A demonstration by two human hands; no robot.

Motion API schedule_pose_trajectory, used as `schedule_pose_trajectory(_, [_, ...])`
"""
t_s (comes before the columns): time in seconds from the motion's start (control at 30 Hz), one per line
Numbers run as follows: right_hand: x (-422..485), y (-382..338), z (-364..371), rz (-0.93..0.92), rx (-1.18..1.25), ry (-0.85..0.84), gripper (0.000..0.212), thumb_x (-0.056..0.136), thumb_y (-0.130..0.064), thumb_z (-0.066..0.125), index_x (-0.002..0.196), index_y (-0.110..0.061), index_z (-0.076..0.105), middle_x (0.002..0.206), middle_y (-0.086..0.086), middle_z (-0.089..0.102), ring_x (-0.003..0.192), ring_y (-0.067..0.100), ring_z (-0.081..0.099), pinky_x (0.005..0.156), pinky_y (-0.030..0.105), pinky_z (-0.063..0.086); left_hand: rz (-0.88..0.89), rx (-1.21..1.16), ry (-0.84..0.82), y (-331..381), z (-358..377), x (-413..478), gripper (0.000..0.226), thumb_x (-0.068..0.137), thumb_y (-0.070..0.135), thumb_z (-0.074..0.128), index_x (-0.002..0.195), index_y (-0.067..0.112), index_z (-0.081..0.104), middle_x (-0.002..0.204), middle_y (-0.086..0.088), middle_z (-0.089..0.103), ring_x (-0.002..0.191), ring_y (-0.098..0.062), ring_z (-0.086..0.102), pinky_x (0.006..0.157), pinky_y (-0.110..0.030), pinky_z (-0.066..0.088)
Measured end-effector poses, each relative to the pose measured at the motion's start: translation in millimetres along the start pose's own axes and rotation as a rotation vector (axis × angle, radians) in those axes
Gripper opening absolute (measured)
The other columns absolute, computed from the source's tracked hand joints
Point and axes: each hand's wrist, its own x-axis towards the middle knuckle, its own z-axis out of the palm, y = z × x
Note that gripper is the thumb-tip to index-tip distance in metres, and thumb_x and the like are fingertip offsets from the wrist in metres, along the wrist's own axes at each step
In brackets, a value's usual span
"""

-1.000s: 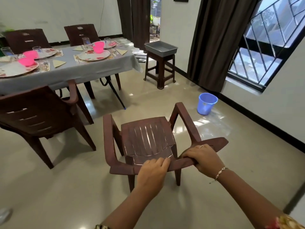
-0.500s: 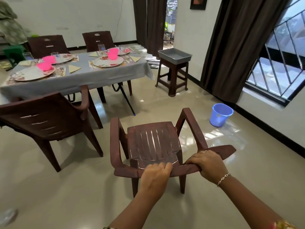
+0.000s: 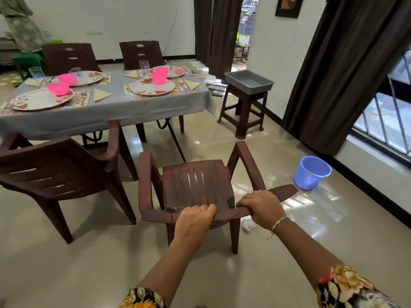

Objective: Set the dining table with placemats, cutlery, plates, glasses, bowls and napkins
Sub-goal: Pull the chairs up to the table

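The left hand point(image 3: 194, 221) and right hand point(image 3: 262, 206) grip the top rail of the brown chair point(image 3: 195, 183), fingers point(image 3: 209, 208) curled over it. Beyond, the desk point(image 3: 115, 112) carries plates point(image 3: 152, 87), pink bowls point(image 3: 59, 88), glasses point(image 3: 144, 68) and napkins point(image 3: 101, 94) along its near and far edges.

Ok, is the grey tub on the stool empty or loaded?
Empty: the tub sits on the stool, and its bare grey floor shows with nothing in it.
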Motion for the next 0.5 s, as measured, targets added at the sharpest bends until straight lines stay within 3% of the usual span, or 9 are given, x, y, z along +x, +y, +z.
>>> schedule_pose_trajectory(0.3, [121, 42, 31, -0.039, 0.037, 0.019, 0.032, 0.049, -0.013, 0.081, 0.073, -0.033, 0.072, 0.063, -0.014, 0.067, 0.052, 0.013, 0.062, 0.044, 0.029, 0.051, -0.048, 0.022, -0.05, -77, 15, 93, 0.039, 0.033, 0.014, 0.089, 0.06, 0.02, 0.061, 0.044, 0.006, 0.053, 0.034, -0.013, 0.05, 0.036, -0.018, 0.033])
schedule_pose_trajectory(0.5, [183, 65, 39, -0.051, -0.015, 0.0, 0.035, 0.043, -0.012, 0.08, 0.07, -0.034, 0.071, 0.062, -0.013, 0.066, 0.051, 0.013, 0.061, 0.041, 0.026, 0.048, -0.067, 0.041, -0.113, -113, 26, 143, 0.039, 0.035, 0.015, 0.088, 0.062, 0.022, 0.06, 0.046, 0.007, 0.054, 0.036, -0.011, 0.051, 0.038, -0.017, 0.034])
